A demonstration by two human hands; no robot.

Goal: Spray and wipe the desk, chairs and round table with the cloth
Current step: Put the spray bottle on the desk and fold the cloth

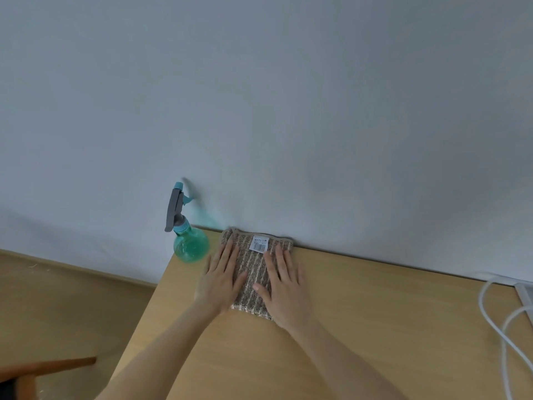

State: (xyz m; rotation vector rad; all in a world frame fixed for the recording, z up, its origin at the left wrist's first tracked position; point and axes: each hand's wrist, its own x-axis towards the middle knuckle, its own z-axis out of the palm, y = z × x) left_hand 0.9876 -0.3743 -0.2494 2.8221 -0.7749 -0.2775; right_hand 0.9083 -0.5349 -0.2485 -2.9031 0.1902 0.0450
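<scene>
Hands (222,280) flat on cloth (253,272)

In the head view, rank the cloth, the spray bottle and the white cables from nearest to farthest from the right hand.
From the right hand:
1. Cloth: directly under the palm and fingers, by the wall.
2. Spray bottle: to the left, on the desk corner, beyond the left hand.
3. White cables: far right edge of the desk.
</scene>
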